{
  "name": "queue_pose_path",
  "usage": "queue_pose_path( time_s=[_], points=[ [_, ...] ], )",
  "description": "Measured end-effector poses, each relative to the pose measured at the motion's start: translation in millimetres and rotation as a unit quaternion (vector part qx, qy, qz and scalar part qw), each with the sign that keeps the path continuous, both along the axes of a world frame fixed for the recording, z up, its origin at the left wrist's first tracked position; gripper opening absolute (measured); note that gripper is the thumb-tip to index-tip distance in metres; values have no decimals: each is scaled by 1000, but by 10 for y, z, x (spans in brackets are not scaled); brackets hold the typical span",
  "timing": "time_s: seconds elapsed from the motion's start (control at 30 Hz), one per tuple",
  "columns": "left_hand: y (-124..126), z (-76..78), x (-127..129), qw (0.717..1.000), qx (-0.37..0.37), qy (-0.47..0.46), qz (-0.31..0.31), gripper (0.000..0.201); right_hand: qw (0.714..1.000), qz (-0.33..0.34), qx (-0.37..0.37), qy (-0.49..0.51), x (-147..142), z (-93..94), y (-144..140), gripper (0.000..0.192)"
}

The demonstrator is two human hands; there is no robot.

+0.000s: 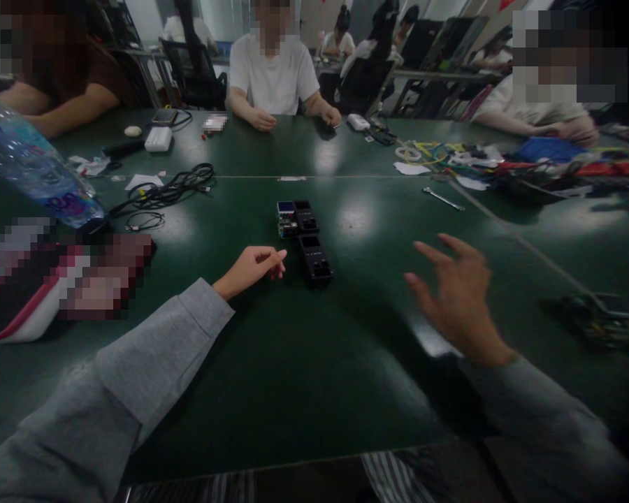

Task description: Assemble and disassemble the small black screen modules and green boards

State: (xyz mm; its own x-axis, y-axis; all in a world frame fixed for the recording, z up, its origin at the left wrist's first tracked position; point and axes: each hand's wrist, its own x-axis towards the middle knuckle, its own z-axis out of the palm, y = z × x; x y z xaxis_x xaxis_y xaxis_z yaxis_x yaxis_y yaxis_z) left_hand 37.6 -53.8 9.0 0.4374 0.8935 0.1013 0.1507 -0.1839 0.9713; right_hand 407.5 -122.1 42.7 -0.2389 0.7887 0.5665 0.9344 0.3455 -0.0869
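My left hand (254,269) rests just left of the black plastic cases, its fingers curled in towards the thumb, with nothing visible in them. One black case (317,260) lies nearest to it; a second black case (305,215) lies right behind, almost end to end with the first. Against the second case's left side sits a small circuit board (287,225) with a little screen. Over the table on the right, my right hand (458,300) is spread open, slightly blurred, and holds nothing. It is well apart from the cases.
A wrench (444,199) lies ahead of my right hand, a blurred circuit board (600,318) farther right. On the left are a water bottle (36,164), black cables (170,187) and a pouch (42,307). Tangled wires (451,155) lie far right. People sit across the green table (272,391).
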Motion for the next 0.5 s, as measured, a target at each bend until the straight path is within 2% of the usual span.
queue_pose_path(
  time_s=[0.07,0.13,0.23,0.3,0.37,0.43,0.5],
  points=[
    [-1,1,7,1000,-1,-3,5,43,995,89,-46,-1,-679,-31,89,60],
    [-6,8,12,1000,2,-2,9,44,989,134,-62,15,-1178,-101,214,62],
    [-15,20,14,1000,3,1,5,44,987,128,-86,45,-1519,-217,389,60],
    [-18,24,13,1000,0,3,2,43,985,116,-117,56,-1528,-263,397,54],
    [-17,25,10,1000,-3,6,0,43,979,119,-155,55,-1418,-286,282,51],
    [-14,25,6,1000,-3,8,-4,43,972,140,-184,41,-1200,-306,86,52],
    [-12,28,-1,1000,-4,8,-10,43,969,152,-192,32,-863,-324,-112,53]
  ],
)
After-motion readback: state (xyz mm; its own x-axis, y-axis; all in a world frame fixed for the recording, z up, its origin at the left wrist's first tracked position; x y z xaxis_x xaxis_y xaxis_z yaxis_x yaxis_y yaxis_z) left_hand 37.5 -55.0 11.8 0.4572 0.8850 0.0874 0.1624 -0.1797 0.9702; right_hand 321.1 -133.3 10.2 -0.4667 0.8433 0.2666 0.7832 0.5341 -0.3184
